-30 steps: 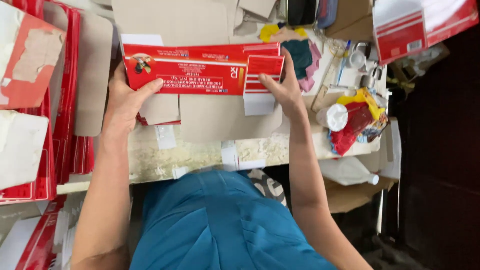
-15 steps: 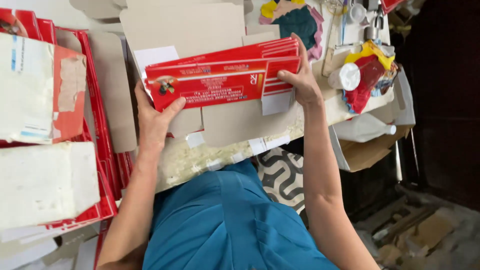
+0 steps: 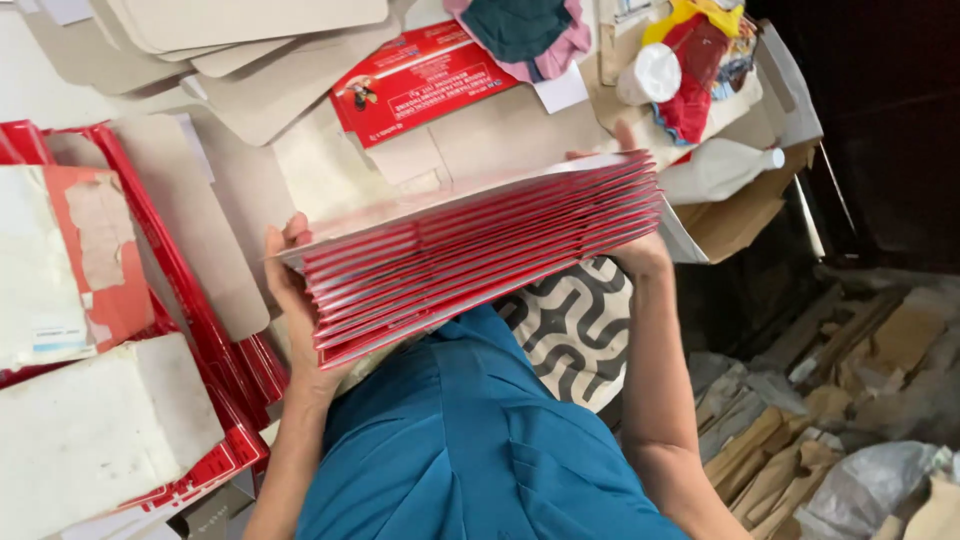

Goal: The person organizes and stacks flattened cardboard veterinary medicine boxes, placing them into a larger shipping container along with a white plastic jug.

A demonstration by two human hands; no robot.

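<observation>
A thick stack of flattened red cartons point(image 3: 480, 255) is held edge-on between both hands, above my lap. My left hand point(image 3: 290, 300) clamps the stack's left end, fingers wrapped over its top. My right hand point(image 3: 640, 250) grips the right end and is mostly hidden behind the stack. One more flat red carton point(image 3: 415, 80) lies on the work table point(image 3: 320, 175) beyond the stack, on beige cardboard sheets.
Beige cardboard blanks point(image 3: 250, 40) fan across the table's far left. Red carton stacks and white boxes point(image 3: 90, 430) stand at the left. Cloths, a white tape roll point(image 3: 650, 75) and a white plastic bottle point(image 3: 715, 170) crowd the right end. Scrap cardboard point(image 3: 850, 400) litters the floor.
Earlier both hands pressed a single red carton flat on the table. Now they have lifted a whole stack of cartons off the table toward my body, and the view has swung right.
</observation>
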